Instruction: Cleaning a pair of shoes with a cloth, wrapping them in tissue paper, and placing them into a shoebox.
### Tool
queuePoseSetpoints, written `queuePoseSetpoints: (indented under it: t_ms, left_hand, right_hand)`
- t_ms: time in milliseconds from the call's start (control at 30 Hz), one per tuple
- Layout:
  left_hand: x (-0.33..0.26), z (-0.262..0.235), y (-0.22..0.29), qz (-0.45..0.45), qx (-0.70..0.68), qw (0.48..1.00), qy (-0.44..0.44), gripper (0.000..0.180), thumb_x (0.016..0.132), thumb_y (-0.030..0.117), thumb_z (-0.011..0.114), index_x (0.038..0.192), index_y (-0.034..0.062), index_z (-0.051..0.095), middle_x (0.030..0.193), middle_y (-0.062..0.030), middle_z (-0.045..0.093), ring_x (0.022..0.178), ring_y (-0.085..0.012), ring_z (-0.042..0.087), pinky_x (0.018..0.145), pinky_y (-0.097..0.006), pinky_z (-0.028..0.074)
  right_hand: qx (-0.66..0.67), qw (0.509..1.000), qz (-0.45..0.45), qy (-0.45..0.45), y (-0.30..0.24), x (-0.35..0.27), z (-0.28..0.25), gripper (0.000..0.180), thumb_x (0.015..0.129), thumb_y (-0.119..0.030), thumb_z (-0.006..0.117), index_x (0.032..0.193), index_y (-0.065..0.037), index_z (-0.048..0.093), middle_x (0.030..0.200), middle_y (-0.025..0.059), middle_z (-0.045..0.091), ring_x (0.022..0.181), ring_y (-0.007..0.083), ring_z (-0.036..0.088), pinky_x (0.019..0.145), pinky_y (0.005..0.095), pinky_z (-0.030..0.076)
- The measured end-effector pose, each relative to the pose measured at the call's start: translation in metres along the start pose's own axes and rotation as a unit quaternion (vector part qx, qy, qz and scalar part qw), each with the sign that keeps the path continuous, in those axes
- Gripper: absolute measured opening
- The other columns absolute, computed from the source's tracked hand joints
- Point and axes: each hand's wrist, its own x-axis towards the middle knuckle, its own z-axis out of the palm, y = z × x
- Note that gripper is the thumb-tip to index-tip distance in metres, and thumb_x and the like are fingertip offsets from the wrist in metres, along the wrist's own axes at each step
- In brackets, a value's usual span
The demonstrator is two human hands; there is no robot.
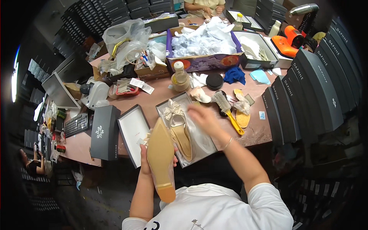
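Observation:
My left hand [145,164] grips a pale gold pointed shoe [161,157], its beige sole turned up and its tan heel end toward me. Its fellow, a gold slingback shoe [180,138] with a satin bow, lies in an open grey shoebox [209,155] lined with white tissue. Above the right part of that box is my right hand [203,119], apart from the held shoe. Motion blurs its fingers, so their closure is unclear. The box's lid [134,128] rests inside up to the left of the box.
A yellow-handled brush [230,115], a black round tin [214,81] and a glass bottle [180,78] stand beyond the box. Behind them is a purple carton [207,63] of crumpled tissue. Stacked dark shoeboxes [295,99] line the right; a closed shoebox [104,132] and keyboard [76,122] are left.

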Motion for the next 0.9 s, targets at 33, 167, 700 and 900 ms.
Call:
queuePoseSetpoints:
  t_ms: [33,167,700,900]
  left_hand:
    - [0.002,0.001,0.001,-0.026,-0.01,1.0,-0.011,0.094,0.082,0.08,0.033,0.138,0.0048,0.038,0.105,-0.0261,0.059,0.077,-0.0338,0.065,0.063,-0.042,0.057]
    - [0.024,-0.009,-0.006,-0.11,-0.056,0.992,-0.03,0.088,0.084,0.079,0.028,0.133,0.0074,0.044,0.098,-0.0268,0.058,0.073,-0.0376,0.064,0.061,-0.046,0.054]
    - [0.069,-0.019,0.003,-0.115,-0.083,0.99,0.019,0.082,0.087,0.072,0.035,0.134,0.0046,0.043,0.104,-0.0251,0.058,0.074,-0.0347,0.065,0.061,-0.047,0.056]
    - [0.091,0.004,-0.009,-0.09,-0.098,0.991,0.028,0.074,0.09,0.066,0.033,0.129,0.006,0.048,0.104,-0.0193,0.061,0.076,-0.0309,0.066,0.063,-0.042,0.058]
  right_hand:
    - [-0.041,0.996,-0.045,0.067,0.026,0.026,-0.019,0.031,0.091,-0.022,0.059,0.113,-0.001,0.062,0.102,0.0185,0.068,0.092,0.0282,0.068,0.079,0.0355,0.052]
    - [-0.226,0.973,0.015,0.049,0.074,0.098,-0.045,0.031,0.084,-0.022,0.059,0.102,0.003,0.065,0.094,0.0265,0.066,0.09,0.0391,0.066,0.081,0.0428,0.052]
    - [-0.13,0.988,-0.073,0.028,-0.008,0.054,-0.016,0.027,0.073,-0.013,0.07,0.095,-0.004,0.057,0.085,0.0155,0.058,0.076,0.0303,0.058,0.07,0.0402,0.048]
    - [-0.085,0.991,-0.1,-0.001,-0.024,-0.014,0.023,0.042,0.078,-0.003,0.066,0.118,-0.004,0.056,0.113,0.017,0.052,0.104,0.0328,0.055,0.092,0.037,0.044]
